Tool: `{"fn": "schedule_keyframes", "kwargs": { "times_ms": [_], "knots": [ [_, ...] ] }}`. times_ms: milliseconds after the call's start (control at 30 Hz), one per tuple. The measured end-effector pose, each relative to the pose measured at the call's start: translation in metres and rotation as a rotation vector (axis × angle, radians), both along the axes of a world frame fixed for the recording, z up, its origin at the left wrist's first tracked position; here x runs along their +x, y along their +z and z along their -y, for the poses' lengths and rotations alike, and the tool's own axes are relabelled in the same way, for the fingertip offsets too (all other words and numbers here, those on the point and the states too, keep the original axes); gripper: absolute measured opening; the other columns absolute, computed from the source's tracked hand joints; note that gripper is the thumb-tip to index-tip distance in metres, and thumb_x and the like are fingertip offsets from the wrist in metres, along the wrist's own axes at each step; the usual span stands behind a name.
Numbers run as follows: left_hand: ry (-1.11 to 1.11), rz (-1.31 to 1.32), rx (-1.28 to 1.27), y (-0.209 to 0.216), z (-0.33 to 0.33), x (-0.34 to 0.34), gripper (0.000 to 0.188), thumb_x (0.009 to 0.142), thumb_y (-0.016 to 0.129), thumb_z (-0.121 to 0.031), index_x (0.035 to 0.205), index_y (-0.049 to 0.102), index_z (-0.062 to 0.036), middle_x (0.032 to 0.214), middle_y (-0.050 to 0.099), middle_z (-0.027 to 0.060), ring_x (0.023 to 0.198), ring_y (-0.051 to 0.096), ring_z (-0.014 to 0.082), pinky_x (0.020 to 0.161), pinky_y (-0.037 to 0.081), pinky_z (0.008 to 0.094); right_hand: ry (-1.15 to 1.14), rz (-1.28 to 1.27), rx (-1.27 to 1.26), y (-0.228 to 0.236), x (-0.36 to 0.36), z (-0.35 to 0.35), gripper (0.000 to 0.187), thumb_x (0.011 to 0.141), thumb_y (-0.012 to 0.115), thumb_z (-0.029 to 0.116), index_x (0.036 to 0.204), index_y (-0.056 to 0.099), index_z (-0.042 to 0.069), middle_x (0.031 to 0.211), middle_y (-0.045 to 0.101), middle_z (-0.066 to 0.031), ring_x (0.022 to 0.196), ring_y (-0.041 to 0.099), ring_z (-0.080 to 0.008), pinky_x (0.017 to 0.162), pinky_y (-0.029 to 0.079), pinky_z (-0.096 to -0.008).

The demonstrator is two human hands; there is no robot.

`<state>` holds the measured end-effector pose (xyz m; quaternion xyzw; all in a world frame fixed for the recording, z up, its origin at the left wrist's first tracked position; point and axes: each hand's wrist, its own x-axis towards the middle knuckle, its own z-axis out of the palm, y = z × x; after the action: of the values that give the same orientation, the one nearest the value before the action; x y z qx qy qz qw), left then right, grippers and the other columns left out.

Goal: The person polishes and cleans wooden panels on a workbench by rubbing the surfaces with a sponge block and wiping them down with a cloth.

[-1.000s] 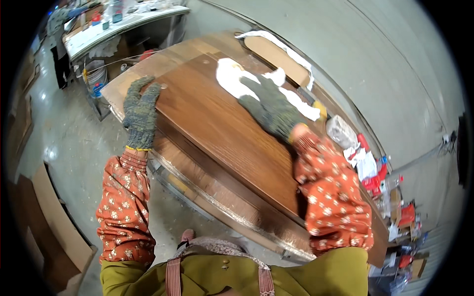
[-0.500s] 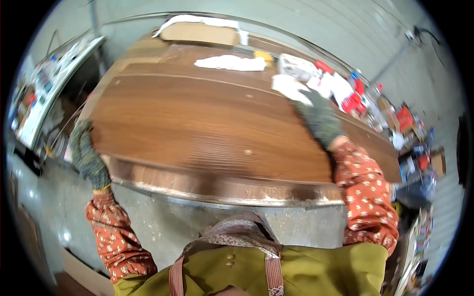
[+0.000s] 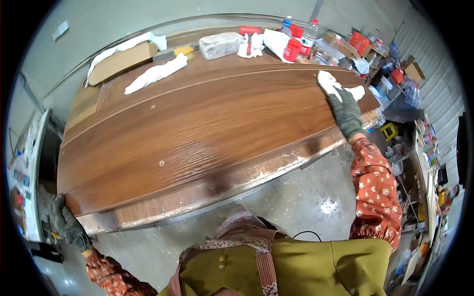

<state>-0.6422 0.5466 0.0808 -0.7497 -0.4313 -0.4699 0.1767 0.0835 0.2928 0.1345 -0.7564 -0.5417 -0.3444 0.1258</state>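
Observation:
A long brown wood-grain panel lies on a worn workbench. My right hand, in a dark green-grey glove, presses a bunched white cloth onto the panel's right end; the cloth sticks out around the fingers. At the near left corner of the panel, my left hand wears a matching glove, its fingers closed at the edge. The glove hides part of that grip. Floral orange sleeves cover both forearms.
Along the far side lie a cardboard piece, another white cloth, a yellow sponge and a whitish block. Plastic bottles and a red-capped container crowd the back right. Cluttered shelves stand on the right.
My view has turned to the right. My right hand has carried the white cloth from the panel's far edge to its right end. My left hand stays at the left edge, now by the near corner.

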Motion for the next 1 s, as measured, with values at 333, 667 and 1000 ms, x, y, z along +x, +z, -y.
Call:
{"fn": "schedule_keyframes", "kwargs": {
  "times_ms": [333,667,1000],
  "knots": [
    [-0.367,-0.691,-0.059,0.088,0.024,0.257,0.033,0.084,0.051,-0.007,0.116,0.056,-0.0062,0.113,0.058,0.0181,0.105,0.055,0.0368,0.093,0.042,0.0434,0.884,-0.072,0.019,-0.02,-0.255,-0.067,0.05,0.087,0.054,0.034,0.133,0.046,0.016,0.131,0.049,-0.017,0.124,0.046,-0.0361,0.105,0.031,-0.0575],
    [-0.649,-0.533,-0.188,0.069,-0.019,0.341,0.03,0.087,0.049,-0.002,0.116,0.057,-0.0037,0.116,0.057,0.0192,0.111,0.052,0.037,0.096,0.041,0.042,0.072,0.034,0.471,-0.052,0.09,0.084,0.044,0.079,0.063,0.038,0.117,0.059,0.018,0.111,0.054,-0.0081,0.108,0.051,-0.0272,0.09,0.04,-0.049],
    [-0.967,-0.586,-0.18,0.066,0.059,0.69,0.034,0.091,0.045,-0.019,0.121,0.053,-0.0039,0.115,0.057,0.0194,0.109,0.053,0.0352,0.096,0.04,0.0423,0.659,0.029,0.486,-0.065,-0.006,0.007,0.046,0.079,0.059,0.042,0.121,0.054,0.024,0.127,0.048,-0.0118,0.12,0.047,-0.0326,0.097,0.04,-0.0597]
  ]
}}
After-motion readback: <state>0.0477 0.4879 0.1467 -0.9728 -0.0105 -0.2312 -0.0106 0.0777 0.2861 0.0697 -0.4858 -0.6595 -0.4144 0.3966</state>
